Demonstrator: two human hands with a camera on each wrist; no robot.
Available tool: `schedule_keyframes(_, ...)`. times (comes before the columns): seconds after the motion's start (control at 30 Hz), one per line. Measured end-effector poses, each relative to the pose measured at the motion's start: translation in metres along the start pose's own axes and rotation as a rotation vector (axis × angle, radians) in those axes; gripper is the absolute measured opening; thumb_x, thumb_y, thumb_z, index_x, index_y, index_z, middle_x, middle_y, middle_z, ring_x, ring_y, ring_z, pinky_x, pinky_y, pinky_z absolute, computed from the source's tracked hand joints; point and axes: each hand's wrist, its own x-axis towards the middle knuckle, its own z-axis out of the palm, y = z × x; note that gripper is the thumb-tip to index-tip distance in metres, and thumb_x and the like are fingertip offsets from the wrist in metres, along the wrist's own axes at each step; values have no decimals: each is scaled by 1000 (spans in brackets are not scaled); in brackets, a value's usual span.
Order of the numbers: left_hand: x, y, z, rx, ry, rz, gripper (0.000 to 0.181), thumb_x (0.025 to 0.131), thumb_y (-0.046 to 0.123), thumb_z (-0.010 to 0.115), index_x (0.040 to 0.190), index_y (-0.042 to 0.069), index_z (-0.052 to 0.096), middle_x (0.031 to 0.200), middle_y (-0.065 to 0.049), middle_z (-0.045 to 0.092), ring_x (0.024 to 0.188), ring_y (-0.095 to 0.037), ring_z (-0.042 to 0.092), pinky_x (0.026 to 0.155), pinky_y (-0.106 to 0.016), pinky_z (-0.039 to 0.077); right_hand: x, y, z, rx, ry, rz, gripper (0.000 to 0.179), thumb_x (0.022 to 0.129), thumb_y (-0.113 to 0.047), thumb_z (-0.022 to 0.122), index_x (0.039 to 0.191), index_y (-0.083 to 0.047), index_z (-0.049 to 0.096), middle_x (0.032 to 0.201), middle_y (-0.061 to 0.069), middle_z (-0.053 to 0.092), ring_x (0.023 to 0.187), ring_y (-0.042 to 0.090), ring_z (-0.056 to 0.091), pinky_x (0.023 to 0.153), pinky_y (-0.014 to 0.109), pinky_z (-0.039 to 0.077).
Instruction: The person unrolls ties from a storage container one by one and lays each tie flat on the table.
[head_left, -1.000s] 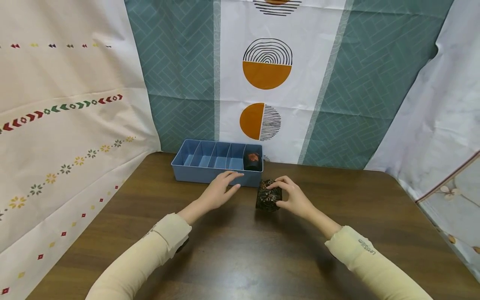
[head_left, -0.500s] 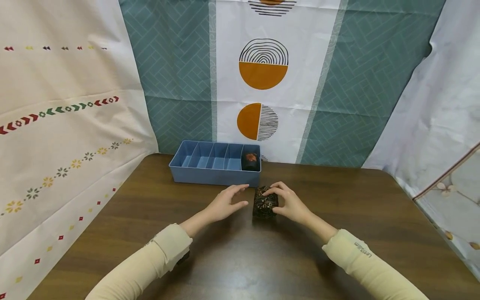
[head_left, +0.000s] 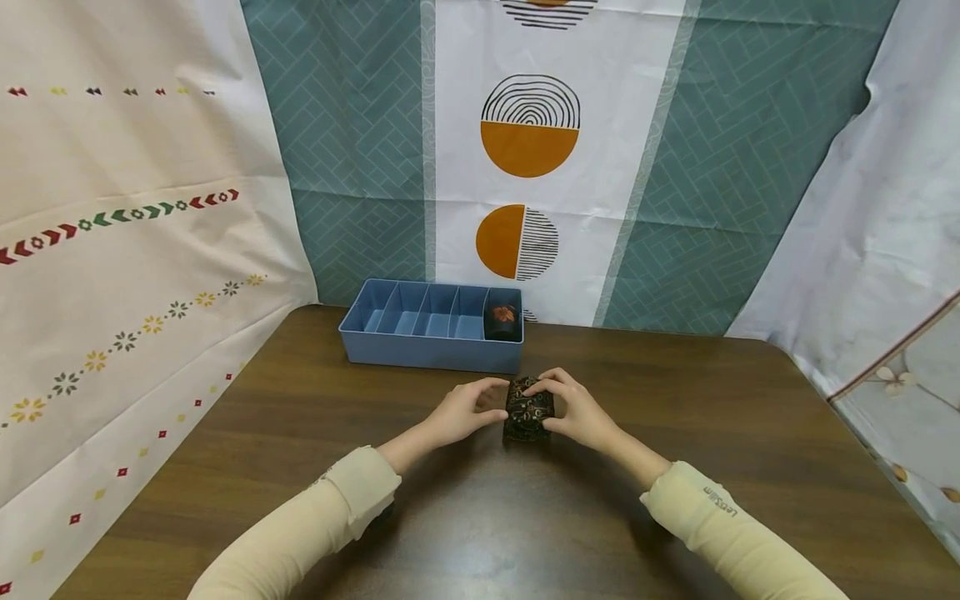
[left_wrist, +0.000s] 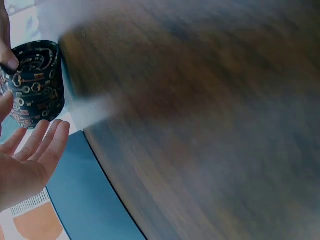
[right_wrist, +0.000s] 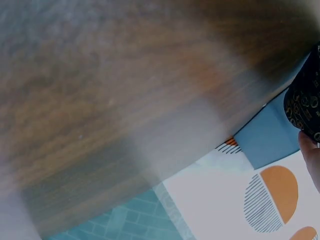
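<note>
A rolled-up necktie [head_left: 528,410], dark with a small gold key-like print, stands just above or on the table in the head view. My right hand [head_left: 583,411] grips it from the right, with the thumb in front and fingers over its top. My left hand [head_left: 463,412] is at its left side, fingers gently bent, fingertips at or very near the roll. In the left wrist view the necktie's coiled end [left_wrist: 36,57] faces up, above the left fingers [left_wrist: 52,142]. The right wrist view cuts the necktie [right_wrist: 304,105] off at its edge, with part of the right hand [right_wrist: 312,160] below.
Behind the hands, a blue divided box [head_left: 431,352] stands on the brown wooden table [head_left: 675,400]. Its rightmost compartment holds a dark roll with an orange leaf motif [head_left: 502,317]. Patterned cloth [head_left: 525,183] hangs behind and at both sides.
The right hand and the necktie have come slightly nearer and left, away from the box. My left hand has moved nearer and to the right, up to the necktie.
</note>
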Motion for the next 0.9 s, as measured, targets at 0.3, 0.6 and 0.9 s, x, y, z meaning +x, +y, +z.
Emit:
schedule_keyframes(0.3, 6, 3, 10, 27, 15, 14, 48, 88, 21, 67, 132, 7, 52, 111, -15, 65, 97, -27, 66, 79, -35, 56, -2, 4, 4, 13, -8, 3, 45, 71, 12, 71, 110, -9, 65, 113, 11, 53, 107, 29, 54, 76, 46, 50)
schedule_keyframes(0.6, 7, 6, 11, 42, 31, -6, 50, 89, 19, 66, 134, 6, 49, 110, -16, 64, 96, -27, 66, 81, -35, 56, 0, 3, 3, 23, -22, 11, 41, 72, 9, 71, 108, -3, 58, 115, 17, 54, 110, 33, 55, 91, 49, 48)
schedule_keyframes(0.9, 6, 6, 10, 123, 38, 2, 51, 90, 24, 65, 137, 11, 48, 116, -14, 63, 101, -28, 64, 83, -39, 55, 7, -1, -8, -61, -130, -9, 32, 75, 5, 72, 104, -3, 60, 133, 18, 49, 123, 36, 48, 96, 49, 46)
